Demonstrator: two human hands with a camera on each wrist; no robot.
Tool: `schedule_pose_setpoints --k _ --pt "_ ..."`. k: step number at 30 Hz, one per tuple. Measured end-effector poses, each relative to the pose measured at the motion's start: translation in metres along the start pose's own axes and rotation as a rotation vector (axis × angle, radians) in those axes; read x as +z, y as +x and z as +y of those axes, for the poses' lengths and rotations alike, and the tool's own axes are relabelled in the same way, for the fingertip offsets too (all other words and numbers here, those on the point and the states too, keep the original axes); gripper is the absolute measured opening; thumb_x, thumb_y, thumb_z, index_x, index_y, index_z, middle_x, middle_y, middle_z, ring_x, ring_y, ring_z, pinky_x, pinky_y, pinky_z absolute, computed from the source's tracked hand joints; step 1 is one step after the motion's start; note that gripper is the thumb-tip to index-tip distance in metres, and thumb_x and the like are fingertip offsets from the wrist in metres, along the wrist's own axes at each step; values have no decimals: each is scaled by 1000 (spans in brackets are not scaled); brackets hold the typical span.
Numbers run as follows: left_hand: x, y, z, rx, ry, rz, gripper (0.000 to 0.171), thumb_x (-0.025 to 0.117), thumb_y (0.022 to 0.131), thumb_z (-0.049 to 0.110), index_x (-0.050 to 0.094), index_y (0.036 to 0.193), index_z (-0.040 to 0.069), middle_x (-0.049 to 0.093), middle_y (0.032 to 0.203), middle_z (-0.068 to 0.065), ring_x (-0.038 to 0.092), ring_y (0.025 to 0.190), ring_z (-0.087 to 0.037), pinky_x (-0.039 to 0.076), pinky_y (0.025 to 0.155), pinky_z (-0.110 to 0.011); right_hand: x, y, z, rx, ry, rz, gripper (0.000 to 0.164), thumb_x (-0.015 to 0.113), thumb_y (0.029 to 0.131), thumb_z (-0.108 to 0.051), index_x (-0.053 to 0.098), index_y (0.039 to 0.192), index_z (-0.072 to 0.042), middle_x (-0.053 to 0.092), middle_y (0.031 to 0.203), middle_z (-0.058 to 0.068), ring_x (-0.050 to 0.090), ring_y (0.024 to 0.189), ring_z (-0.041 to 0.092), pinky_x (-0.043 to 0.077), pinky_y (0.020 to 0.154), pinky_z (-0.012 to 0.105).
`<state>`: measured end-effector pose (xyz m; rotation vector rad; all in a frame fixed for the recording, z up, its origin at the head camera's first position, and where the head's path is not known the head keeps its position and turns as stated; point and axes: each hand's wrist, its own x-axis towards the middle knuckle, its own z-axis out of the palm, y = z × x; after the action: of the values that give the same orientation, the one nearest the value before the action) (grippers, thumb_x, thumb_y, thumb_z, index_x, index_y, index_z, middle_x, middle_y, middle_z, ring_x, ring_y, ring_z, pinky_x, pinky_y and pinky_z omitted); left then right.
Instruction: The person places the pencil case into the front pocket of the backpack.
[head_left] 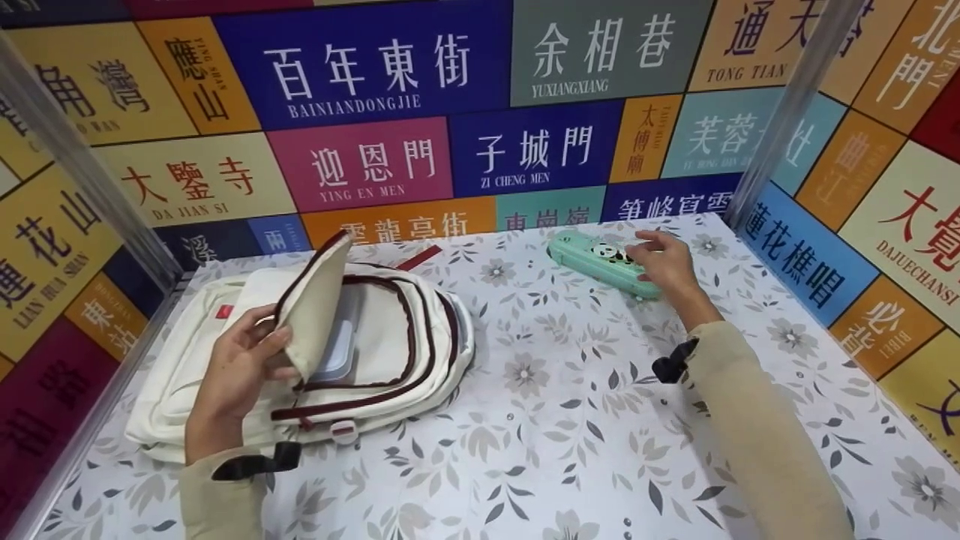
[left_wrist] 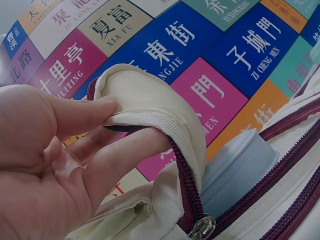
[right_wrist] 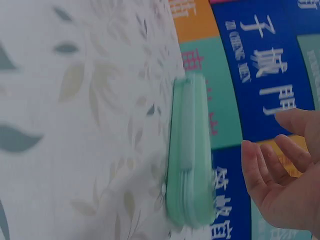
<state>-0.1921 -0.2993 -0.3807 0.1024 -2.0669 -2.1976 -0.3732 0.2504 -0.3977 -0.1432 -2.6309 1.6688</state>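
Observation:
A cream backpack (head_left: 180, 375) with dark red zips lies on the left of the table. My left hand (head_left: 244, 364) pinches the edge of its raised front pocket flap (left_wrist: 165, 97), thumb on one side and fingers on the other. Inside the open pocket sits a pale blue-grey box (left_wrist: 237, 167), partly hidden by the flap. At the back right lies a mint green pencil case (head_left: 592, 259) with a panda picture. Over its right end my right hand (head_left: 667, 266) hovers with loosely bent fingers; the right wrist view shows a gap between them and the case.
The table's white floral cloth (head_left: 517, 435) runs under everything. Sign-printed walls (head_left: 360, 60) stand behind and on both sides. A dark red strap (head_left: 420, 257) sticks out behind the backpack, and a small white zip tag (head_left: 345, 430) hangs at its front side.

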Motion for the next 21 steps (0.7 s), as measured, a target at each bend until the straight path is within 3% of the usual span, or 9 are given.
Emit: schedule_pose_setpoints --k 4,10,15,21 --pt "0 0 0 3 0 2 29 59 99 3 62 114 28 62 94 6 64 77 -10 62 53 -26 -11 5 14 49 -17 44 59 59 101 -35 42 151 -12 49 132 8 54 125 31 60 96 39" --pt "3 2 -2 3 9 -8 30 59 99 3 61 116 28 64 96 6 66 79 -11 63 54 -27 -22 10 34 94 -45 128 63 63 98 -33 40 152 -9 44 144 19 54 116 27 60 92 36" --pt "4 2 -3 6 -30 -18 28 60 99 4 62 114 28 64 94 6 67 75 -11 62 52 -26 -24 14 50 149 -76 127 79 63 97 -39 24 158 -8 35 153 26 52 115 27 56 83 26" --pt "2 1 -3 26 -64 -22 27 60 99 4 64 111 28 63 90 6 66 71 -9 62 51 -25 -17 19 61 274 -13 85 90 61 96 -46 9 161 -9 27 160 25 45 138 35 57 102 36"
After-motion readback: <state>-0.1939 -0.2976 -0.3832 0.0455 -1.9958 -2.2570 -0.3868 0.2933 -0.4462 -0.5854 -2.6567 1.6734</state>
